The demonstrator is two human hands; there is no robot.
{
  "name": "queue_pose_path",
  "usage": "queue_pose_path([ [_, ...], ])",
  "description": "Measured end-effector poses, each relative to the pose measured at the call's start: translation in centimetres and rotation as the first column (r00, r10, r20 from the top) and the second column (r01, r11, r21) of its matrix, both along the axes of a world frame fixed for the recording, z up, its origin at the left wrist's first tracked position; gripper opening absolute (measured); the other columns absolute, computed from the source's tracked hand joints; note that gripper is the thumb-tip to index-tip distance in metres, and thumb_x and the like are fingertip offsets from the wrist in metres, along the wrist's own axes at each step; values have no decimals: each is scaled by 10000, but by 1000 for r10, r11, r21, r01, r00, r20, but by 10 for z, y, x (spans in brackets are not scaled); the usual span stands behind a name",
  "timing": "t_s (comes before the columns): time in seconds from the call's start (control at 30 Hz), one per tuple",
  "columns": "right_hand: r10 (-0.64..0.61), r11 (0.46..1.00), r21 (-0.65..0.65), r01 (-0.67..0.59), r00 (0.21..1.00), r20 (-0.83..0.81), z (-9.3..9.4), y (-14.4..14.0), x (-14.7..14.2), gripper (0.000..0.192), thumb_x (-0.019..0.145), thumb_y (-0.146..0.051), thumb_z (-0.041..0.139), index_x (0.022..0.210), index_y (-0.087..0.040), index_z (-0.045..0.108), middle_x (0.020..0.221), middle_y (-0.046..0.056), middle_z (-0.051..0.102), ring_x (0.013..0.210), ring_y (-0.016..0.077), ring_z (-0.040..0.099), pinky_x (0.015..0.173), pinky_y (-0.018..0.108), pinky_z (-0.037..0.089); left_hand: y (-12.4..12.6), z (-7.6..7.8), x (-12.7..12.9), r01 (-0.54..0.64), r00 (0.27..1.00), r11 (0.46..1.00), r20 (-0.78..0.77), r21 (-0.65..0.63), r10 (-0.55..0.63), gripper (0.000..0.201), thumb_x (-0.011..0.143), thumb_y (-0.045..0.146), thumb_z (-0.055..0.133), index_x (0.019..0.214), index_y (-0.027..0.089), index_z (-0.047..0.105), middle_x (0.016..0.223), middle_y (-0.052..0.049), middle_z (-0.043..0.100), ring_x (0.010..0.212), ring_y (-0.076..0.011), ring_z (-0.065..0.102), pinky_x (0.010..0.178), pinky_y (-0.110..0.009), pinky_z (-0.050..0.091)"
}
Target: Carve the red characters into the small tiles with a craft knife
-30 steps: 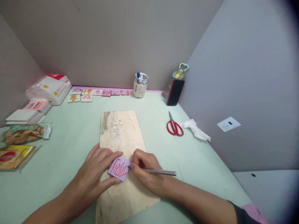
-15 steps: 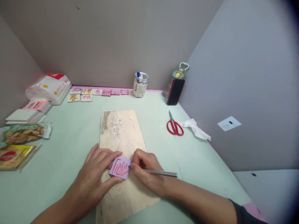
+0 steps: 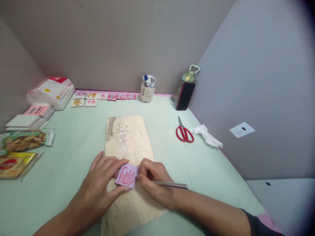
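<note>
A small purple carving block (image 3: 127,176) with red character-like strokes sits over the wooden board (image 3: 145,200). My left hand (image 3: 105,177) pinches it between the thumb, along its near edge, and the fingers at its far left corner. Close against the block's right edge, my right hand (image 3: 155,180) is closed pen-fashion round a slim silver craft knife (image 3: 173,185). The handle points out to the right, and the blade end is hidden by my fingers. Pale shavings (image 3: 123,129) are scattered on the far part of the board.
Red-handled scissors (image 3: 184,133) and a crumpled tissue (image 3: 206,136) lie at the right. Along the back stand several carved tiles (image 3: 91,102), a jar of pens (image 3: 148,93), a phone (image 3: 186,96) and a bottle (image 3: 177,91). A tissue pack (image 3: 52,93) and snack bags (image 3: 27,141) line the left.
My right hand and the craft knife have shifted very slightly down and to the right. My left hand and the purple block look the same.
</note>
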State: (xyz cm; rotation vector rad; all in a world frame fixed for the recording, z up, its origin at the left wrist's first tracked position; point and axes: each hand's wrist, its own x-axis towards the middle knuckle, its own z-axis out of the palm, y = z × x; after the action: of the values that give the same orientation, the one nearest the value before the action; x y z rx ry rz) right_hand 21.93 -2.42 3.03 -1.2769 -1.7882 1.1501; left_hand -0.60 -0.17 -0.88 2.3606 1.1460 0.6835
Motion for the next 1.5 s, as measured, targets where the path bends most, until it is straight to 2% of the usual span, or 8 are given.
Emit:
queue_pose_path([
  [0.97, 45, 999, 16, -45, 999, -30, 3, -2, 0, 218, 870, -195, 521, 703, -217, 382, 610, -72, 394, 529, 85, 348, 510, 212, 272, 0, 0, 0, 13, 1000, 1000, 14, 9, -13, 535, 873, 492, 705, 1327, 301, 495, 1060, -16, 635, 1049, -249, 592, 1166, -579, 203],
  [1.03, 61, 997, 42, -61, 998, -9, 4, -1, 0, 219, 869, -185, 514, 707, -220, 370, 614, -73, 389, 528, 86, 346, 511, 214, 273, 0, -1, 0, 14, 1000, 1000, 15, 17, -15, 527, 878, 478, 705, 1324, 302, 489, 1071, -16, 632, 1046, -245, 591, 1162, -570, 220],
  [1.1, 103, 982, 157, -108, 994, 37, 2, 1, 1, 216, 863, -163, 492, 714, -226, 349, 628, -67, 391, 537, 91, 356, 524, 222, 284, 0, -2, 0, 14, 1000, 999, 17, 35, -14, 528, 877, 474, 708, 1323, 300, 482, 1087, -18, 633, 1054, -245, 594, 1159, -562, 234],
  [1.17, 161, 905, 375, -199, 978, 131, 0, 5, 3, 204, 856, -129, 456, 726, -233, 338, 644, -54, 398, 558, 109, 361, 550, 243, 302, 0, -4, 0, 7, 1000, 998, 21, 59, -8, 534, 872, 480, 712, 1315, 292, 482, 1085, -19, 642, 1057, -250, 602, 1159, -564, 237],
  [1.23, 188, 751, 579, -316, 944, 270, -4, 9, 6, 196, 860, -98, 432, 741, -235, 358, 658, -36, 415, 581, 132, 351, 577, 271, 315, 0, -6, 0, -3, 1000, 998, 23, 70, 2, 531, 872, 479, 711, 1308, 281, 482, 1072, -18, 653, 1051, -254, 610, 1163, -568, 233],
  [1.3, 192, 612, 659, -437, 891, 412, -7, 13, 9, 192, 895, -89, 431, 760, -224, 410, 681, -15, 453, 604, 147, 352, 601, 291, 330, 0, -7, 0, -17, 1000, 997, 25, 74, 15, 521, 876, 465, 709, 1303, 275, 480, 1064, -17, 658, 1048, -255, 612, 1171, -576, 222],
  [1.37, 176, 543, 655, -525, 834, 523, -7, 15, 13, 215, 950, -93, 434, 768, -205, 460, 714, 7, 499, 629, 152, 378, 623, 298, 339, 0, -8, 1, -29, 999, 996, 30, 79, 27, 522, 877, 457, 709, 1306, 274, 474, 1069, -18, 660, 1052, -255, 610, 1177, -581, 214],
  [1.5, 126, 478, 646, -595, 775, 620, -3, 16, 14, 323, 1022, -103, 396, 734, -185, 515, 699, 8, 500, 638, 153, 395, 620, 298, 328, 1, -10, 0, -55, 997, 995, 60, 87, 50, 531, 866, 436, 724, 1305, 282, 469, 1090, -23, 662, 1055, -260, 609, 1177, -592, 220],
])
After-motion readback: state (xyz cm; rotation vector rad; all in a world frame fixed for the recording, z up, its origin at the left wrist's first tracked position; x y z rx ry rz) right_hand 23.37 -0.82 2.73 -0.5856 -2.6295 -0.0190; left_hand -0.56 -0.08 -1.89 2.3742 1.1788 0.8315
